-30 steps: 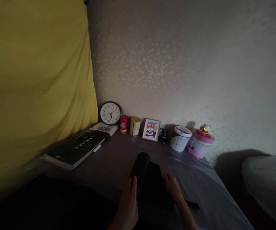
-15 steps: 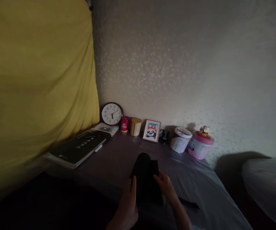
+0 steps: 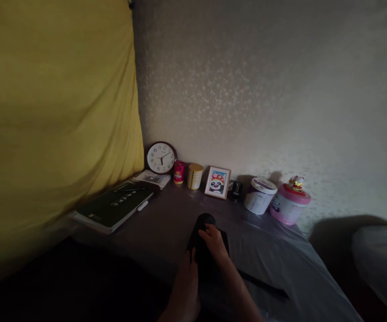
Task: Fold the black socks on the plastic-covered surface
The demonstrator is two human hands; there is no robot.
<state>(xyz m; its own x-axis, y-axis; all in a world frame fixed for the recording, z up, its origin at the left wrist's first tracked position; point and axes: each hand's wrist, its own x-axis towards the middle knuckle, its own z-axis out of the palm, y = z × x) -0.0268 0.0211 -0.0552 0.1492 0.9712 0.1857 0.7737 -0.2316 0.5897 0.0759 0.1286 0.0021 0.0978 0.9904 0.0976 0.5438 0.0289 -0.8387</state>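
Material in the black bundle [image 3: 204, 259] could spring loose or slip askew, most likely if the left hand [image 3: 185, 286] eased off while the right hand [image 3: 214, 243] pressed unevenly across the top. The bundle lies on the near part of the covered table [image 3: 176, 223], directly between the person's hands, its rounded far end pointing toward the picture frame [image 3: 217, 182]. A dark strap [image 3: 263, 284] trails across the cover to the right (whether it joins the bundle is too dark to tell); a forearm catching it might drag things crooked. The slick-looking cover could also let the bundle slide under a sideways push.

The left hand comes up from below, fingers pointing away from the body and clamped along the bundle's left side. The right forearm slants inward from the lower right, palm turned down, with bent fingers reaching over the upper part of the bundle. Those fingertips touch the black material, but whether they pinch it or merely press cannot be told.
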